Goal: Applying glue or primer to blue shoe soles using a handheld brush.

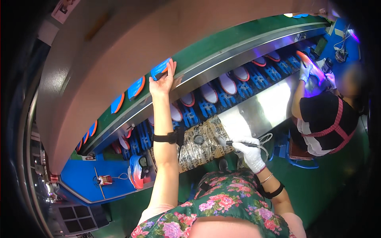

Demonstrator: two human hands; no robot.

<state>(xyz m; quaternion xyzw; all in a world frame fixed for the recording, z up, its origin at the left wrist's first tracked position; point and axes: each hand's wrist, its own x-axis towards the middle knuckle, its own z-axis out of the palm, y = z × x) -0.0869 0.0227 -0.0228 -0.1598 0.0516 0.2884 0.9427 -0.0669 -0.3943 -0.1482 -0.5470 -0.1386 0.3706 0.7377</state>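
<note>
My bare left hand [162,82] reaches up to the green upper belt, fingers and thumb around a blue shoe piece [160,69] with an orange edge. The palm hides part of that piece. In a white glove, my right hand [250,152] is closed around a brush-like tool [229,143] with a dark handle. Its pale tip points left, over a worktop [190,152] wrapped in printed tape. Pale cords loop beside the glove.
More blue-and-orange shoe pieces [136,88] lie along the green belt [194,65]. Below it, a lower line carries blue holders [207,108] and white-and-red soles [228,84]. At right, a co-worker [327,119] handles an orange-white shoe. A blue side table [85,178] stands at left.
</note>
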